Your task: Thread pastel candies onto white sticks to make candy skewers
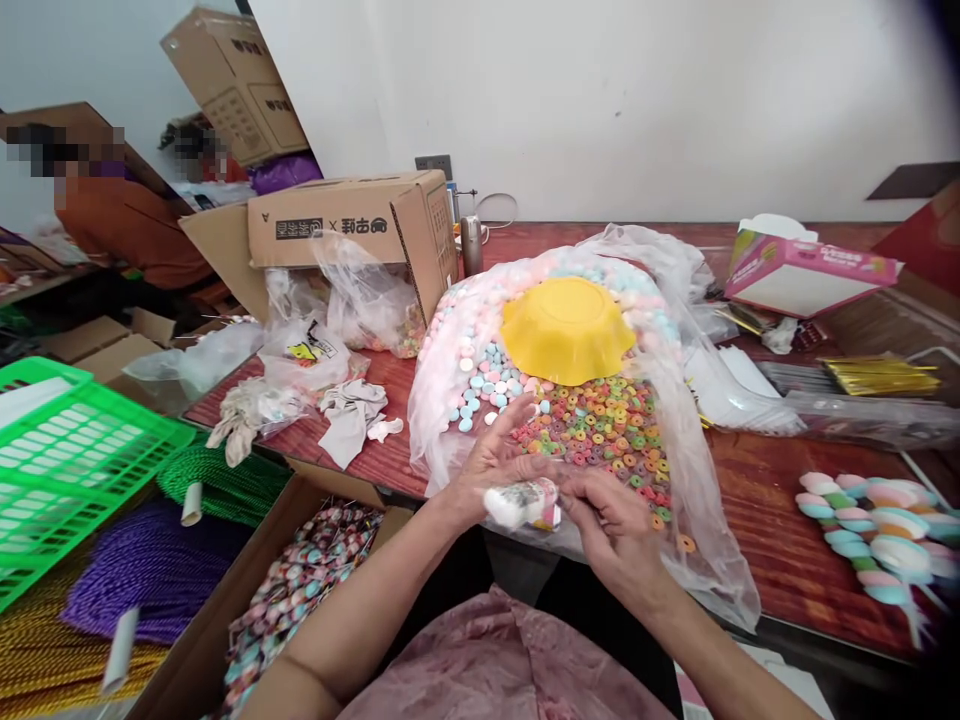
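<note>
White, soft-looking and small, a plastic-wrapped candy packet [523,502] was held between both hands just over the near edge of the red-brown wooden counter [780,500]. The left hand [491,465] was curled around its upper end, the right hand [604,515] pinched its coloured end. It was judged light, crinkly and easily crushed, best gripped gently at the ends. Behind lay a clear plastic bag of coloured ring candies [600,425] and an upturned yellow scalloped bowl [566,328]
</note>
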Available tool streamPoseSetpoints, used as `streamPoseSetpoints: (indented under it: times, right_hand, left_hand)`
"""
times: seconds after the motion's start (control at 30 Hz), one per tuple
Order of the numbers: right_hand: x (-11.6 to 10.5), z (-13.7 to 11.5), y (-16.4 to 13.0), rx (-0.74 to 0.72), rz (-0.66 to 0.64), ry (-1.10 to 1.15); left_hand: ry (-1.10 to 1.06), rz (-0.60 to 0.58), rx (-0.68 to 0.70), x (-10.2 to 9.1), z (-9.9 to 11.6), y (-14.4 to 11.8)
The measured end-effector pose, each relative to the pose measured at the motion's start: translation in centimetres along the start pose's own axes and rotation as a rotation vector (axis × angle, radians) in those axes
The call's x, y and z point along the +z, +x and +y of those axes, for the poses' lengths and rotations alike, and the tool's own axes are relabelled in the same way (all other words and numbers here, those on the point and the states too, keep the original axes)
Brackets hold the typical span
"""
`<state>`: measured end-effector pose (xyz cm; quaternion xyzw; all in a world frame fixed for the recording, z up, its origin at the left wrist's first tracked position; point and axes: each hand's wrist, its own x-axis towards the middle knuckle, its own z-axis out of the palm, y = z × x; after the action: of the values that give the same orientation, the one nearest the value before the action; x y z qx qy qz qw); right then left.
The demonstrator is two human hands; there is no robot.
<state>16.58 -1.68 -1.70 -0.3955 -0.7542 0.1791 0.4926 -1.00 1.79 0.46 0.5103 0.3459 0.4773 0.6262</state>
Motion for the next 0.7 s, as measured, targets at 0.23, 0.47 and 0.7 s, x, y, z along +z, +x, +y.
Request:
streamPoseSetpoints:
  times: [0.23,0.47,0.7]
  right_hand:
    - [-0.3,1.6,1.2,-0.375,0.151,-0.355]
    - [1.2,1.7,0.4,0.228,0.05,0.281]
    - [2.1,0.4,-0.2,0.885,-0.195,0.975]
  left_hand:
    - [-0.253,-0.219,-0.278,0.8,-2.3,-3.1]
    - [0.687,-0.012,0.398,0.1,-2.4,-3.3]
    - [1.123,-0.059,0.781,-2.0,-3.7,-3.1]
